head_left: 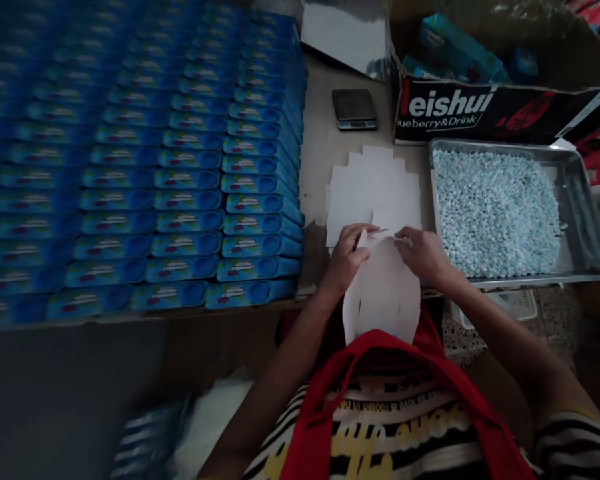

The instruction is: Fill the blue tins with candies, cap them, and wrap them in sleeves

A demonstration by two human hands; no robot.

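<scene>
Between my two hands is a white die-cut cardboard sheet (383,293), its lower end resting against my red apron and its upper flaps bent up. My left hand (349,257) pinches the sheet's upper left corner between thumb and fingers. On the upper right corner, my right hand (423,252) grips a flap in the same way. Just beyond them, more flat white cardboard blanks (373,183) with stepped edges lie on the table. Narrow slits show along both sides of the held sheet.
Rows of blue printed boxes (250,247) cover the table's left side. At right stands a metal tray (580,200) of pale blue pellets (495,213). Behind are a small scale (354,109), a black printed carton (450,110) holding blue packs, and a white sheet (347,33).
</scene>
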